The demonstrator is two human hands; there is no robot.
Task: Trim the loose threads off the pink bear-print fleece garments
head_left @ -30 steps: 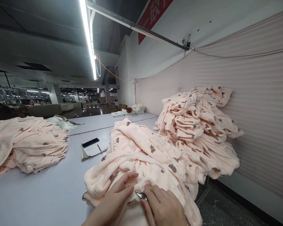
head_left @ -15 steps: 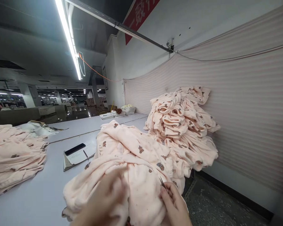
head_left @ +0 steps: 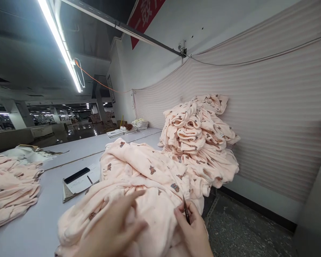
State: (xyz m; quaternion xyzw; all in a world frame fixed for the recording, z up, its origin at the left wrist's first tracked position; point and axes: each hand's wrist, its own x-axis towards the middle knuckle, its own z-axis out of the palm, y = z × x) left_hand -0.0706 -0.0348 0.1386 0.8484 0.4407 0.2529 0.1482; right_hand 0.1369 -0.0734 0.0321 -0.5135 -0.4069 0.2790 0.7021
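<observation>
A pale pink fleece garment with brown bear prints (head_left: 139,171) lies heaped on the table in front of me. My left hand (head_left: 120,221) is over its near left part, slightly blurred, thumb and forefinger apart with nothing visible between them. At the garment's right side, my right hand (head_left: 191,225) is closed around small dark thread snips (head_left: 186,210), their points upward. Whether its fingertips also pinch the cloth, I cannot tell.
Folded matching garments (head_left: 195,128) form a tall pile at the back right. More pink fabric (head_left: 13,189) lies at left. A notepad (head_left: 81,184) carries a phone (head_left: 77,175) and pen. White stacks (head_left: 139,124) stand at the table's (head_left: 50,200) far end.
My view has turned a little to the right. My left hand's fingers have spread apart, while the snips in my right hand now point more upright.
</observation>
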